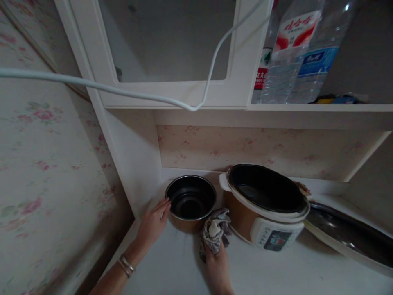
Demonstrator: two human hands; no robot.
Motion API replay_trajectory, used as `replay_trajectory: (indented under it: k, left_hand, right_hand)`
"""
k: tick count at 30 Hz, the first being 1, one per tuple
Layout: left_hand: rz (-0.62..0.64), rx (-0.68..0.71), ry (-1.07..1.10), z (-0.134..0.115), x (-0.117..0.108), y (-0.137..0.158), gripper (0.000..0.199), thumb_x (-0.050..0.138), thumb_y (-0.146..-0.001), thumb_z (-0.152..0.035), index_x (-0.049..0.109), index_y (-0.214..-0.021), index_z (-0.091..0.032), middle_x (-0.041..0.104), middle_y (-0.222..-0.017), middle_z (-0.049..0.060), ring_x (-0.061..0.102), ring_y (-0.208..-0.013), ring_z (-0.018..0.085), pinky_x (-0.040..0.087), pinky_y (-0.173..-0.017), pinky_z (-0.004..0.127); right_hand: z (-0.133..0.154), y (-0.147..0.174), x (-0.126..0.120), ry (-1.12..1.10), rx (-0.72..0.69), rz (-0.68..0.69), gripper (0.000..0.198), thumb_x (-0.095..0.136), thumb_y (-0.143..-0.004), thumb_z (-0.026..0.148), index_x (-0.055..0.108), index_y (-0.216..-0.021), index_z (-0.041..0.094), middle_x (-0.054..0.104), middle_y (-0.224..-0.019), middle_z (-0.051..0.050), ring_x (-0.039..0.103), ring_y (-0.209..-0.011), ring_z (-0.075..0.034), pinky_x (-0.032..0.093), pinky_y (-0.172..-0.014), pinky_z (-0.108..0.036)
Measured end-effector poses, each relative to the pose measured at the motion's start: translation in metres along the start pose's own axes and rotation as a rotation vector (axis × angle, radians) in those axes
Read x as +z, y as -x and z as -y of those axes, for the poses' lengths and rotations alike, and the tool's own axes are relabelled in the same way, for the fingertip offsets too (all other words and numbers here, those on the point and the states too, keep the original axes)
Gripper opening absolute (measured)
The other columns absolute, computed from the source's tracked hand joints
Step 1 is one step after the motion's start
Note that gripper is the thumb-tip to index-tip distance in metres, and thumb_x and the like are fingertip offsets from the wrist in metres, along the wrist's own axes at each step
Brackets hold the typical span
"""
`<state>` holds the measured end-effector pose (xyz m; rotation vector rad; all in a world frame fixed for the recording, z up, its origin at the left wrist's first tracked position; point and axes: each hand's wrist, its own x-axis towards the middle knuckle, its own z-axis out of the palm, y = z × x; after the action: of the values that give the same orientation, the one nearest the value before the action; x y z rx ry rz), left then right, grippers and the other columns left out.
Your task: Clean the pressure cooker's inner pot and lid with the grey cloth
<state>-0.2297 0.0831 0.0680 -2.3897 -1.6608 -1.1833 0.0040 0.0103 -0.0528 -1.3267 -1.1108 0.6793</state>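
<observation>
A round pot [188,205], black inside with a brownish outer wall, stands on the white counter. At its left rim rests my left hand [155,218], fingers stretched out and fingertips against the edge, not wrapped round it. My right hand [216,256] is closed on a bunched, grey-patterned cloth [214,231], just right of the pot's front wall. Most of its fingers are hidden by the cloth. Close by on the right stands a brown and white electric cooker [242,215], its lid off and its dark inside showing.
A lid-like oval piece with a dark, shiny surface [346,233] lies right of the cooker. Overhead is a white cabinet [172,94] with plastic bottles [291,61] on its shelf. A pale cable [138,93] hangs across the front. Flowered wall [46,176] borders the left.
</observation>
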Motion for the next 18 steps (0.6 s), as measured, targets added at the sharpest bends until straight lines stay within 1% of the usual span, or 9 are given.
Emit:
replay_trajectory:
  k: [3,6,10,13,15,18]
  left_hand:
    - [-0.009,-0.006,0.019,-0.017,0.002,0.014,0.032,0.048,-0.098,-0.033,0.072,-0.117,-0.021,0.07,-0.123,0.006,0.066,-0.116,0.024,0.054,-0.102,0.042]
    - [0.015,-0.009,0.03,-0.028,0.001,0.025,0.032,0.048,-0.099,-0.032,0.069,-0.122,-0.023,0.069,-0.126,0.005,0.065,-0.117,0.023,0.055,-0.102,0.042]
    - [0.022,-0.017,0.035,-0.031,0.001,0.031,0.033,0.048,-0.099,-0.031,0.067,-0.124,-0.023,0.067,-0.128,0.006,0.065,-0.117,0.024,0.055,-0.101,0.043]
    - [0.011,-0.014,0.074,-0.028,0.001,0.03,0.034,0.047,-0.099,-0.032,0.068,-0.124,-0.023,0.068,-0.128,0.007,0.064,-0.119,0.024,0.054,-0.102,0.042]
    - [0.019,-0.037,0.113,-0.027,0.001,0.029,0.035,0.047,-0.098,-0.036,0.068,-0.124,-0.022,0.067,-0.129,0.007,0.062,-0.121,0.024,0.052,-0.104,0.042]
    - [0.056,-0.133,0.192,-0.029,-0.001,0.031,0.042,0.049,-0.096,-0.042,0.064,-0.129,-0.021,0.062,-0.136,0.008,0.056,-0.128,0.025,0.047,-0.109,0.043]
  right_hand:
    - [0.004,-0.002,-0.002,0.015,-0.005,-0.007,0.051,0.058,-0.086,0.038,0.06,-0.132,0.016,0.06,-0.138,-0.015,0.052,-0.131,-0.031,0.038,-0.112,-0.048]
    - [0.009,0.0,-0.002,0.03,-0.024,0.007,0.05,0.057,-0.086,0.034,0.059,-0.133,0.017,0.06,-0.138,-0.014,0.051,-0.132,-0.031,0.038,-0.112,-0.049]
    - [0.005,0.014,0.006,0.045,-0.053,0.024,0.048,0.056,-0.079,0.023,0.064,-0.125,0.018,0.064,-0.133,-0.011,0.054,-0.128,-0.033,0.039,-0.11,-0.053]
    - [0.002,0.029,0.015,0.07,-0.057,0.051,0.055,0.055,-0.069,0.014,0.067,-0.123,0.017,0.066,-0.13,-0.012,0.056,-0.126,-0.035,0.04,-0.109,-0.056]
    - [0.012,0.038,0.019,0.092,-0.052,0.076,0.062,0.053,-0.065,0.009,0.067,-0.124,0.017,0.067,-0.13,-0.012,0.057,-0.126,-0.035,0.041,-0.109,-0.056]
    - [0.048,0.043,0.019,0.133,-0.036,0.153,0.069,0.054,-0.066,0.007,0.062,-0.133,0.02,0.064,-0.134,-0.011,0.056,-0.128,-0.034,0.043,-0.108,-0.053]
